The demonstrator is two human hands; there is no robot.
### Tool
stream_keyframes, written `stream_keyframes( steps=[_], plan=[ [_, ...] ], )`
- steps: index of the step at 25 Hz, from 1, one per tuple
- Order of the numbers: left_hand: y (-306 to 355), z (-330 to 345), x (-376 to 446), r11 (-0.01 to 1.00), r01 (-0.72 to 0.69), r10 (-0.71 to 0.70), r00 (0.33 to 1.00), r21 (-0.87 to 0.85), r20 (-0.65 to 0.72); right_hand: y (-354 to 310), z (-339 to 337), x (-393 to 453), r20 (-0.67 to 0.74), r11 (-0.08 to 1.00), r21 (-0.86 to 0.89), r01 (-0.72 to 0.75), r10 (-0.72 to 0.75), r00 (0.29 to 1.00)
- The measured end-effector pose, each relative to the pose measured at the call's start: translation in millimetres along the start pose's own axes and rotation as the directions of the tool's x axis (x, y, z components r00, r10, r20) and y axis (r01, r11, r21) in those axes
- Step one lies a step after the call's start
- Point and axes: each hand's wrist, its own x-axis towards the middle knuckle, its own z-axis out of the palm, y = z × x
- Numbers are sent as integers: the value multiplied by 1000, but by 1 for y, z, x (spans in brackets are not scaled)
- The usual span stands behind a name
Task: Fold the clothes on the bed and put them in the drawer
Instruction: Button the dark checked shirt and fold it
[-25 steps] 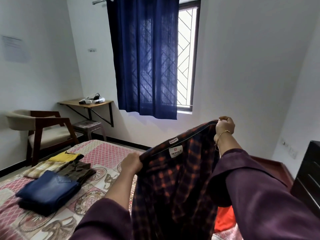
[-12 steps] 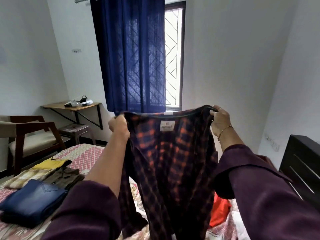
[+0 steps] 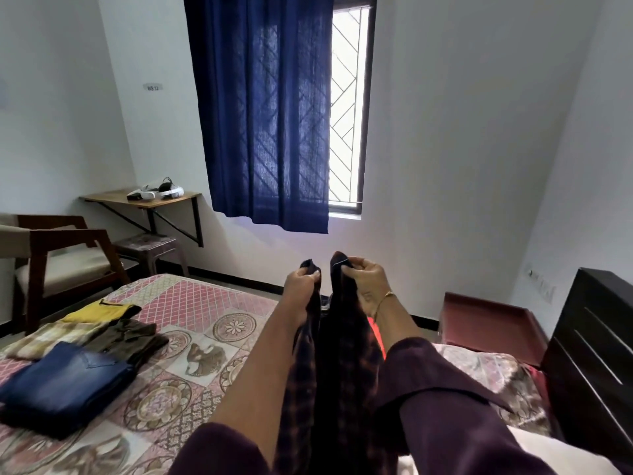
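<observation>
Fingers (image 3: 313, 276) of the left hand (image 3: 301, 286) pinch one top corner of the dark checked shirt (image 3: 339, 365), and the right hand (image 3: 366, 282) pinches the other, the two hands held close together above the bed (image 3: 205, 303). Between the forearms the shirt hangs down in a narrow fold (orange checks barely showing). On the bed's left side lie folded clothes: blue jeans (image 3: 65, 382), an olive shirt (image 3: 132, 341), a yellow top (image 3: 101, 311) and a pale checked piece (image 3: 44, 339). At the right edge stands a dark drawer unit (image 3: 596, 354).
</observation>
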Motion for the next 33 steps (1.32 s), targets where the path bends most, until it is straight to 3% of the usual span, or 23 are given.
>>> stream_keyframes(
  steps=[5,9,11,15,19,22,26,29,33],
  plan=[
    [-20,-12,-21,963,90,-54,988,-252,147,39,28,-23,50,965,211,-153,146,988],
    [-42,-30,-35,779,266,-226,964,-567,141,65,43,-33,96,893,362,-268,251,963],
    [-56,-39,-33,742,248,-216,968,-623,129,74,47,-38,102,894,342,-289,271,957],
    [-70,-49,-26,857,76,-63,997,-510,43,91,56,-45,23,943,280,-178,179,984],
    [-75,-59,-11,890,24,-8,999,-454,37,108,71,-49,-85,976,206,-69,88,992],
    [-77,-62,-7,940,29,-8,998,-341,63,115,76,-48,-176,973,219,-70,110,978],
    [-78,-61,-4,986,-46,56,997,-163,60,116,75,-49,-135,905,412,-105,174,975],
    [-77,-60,-4,989,-63,73,995,-137,71,112,71,-48,-92,903,412,-120,172,981],
    [-81,-60,2,985,-167,170,984,44,-51,113,64,-50,-68,909,399,-117,157,985]
  ],
)
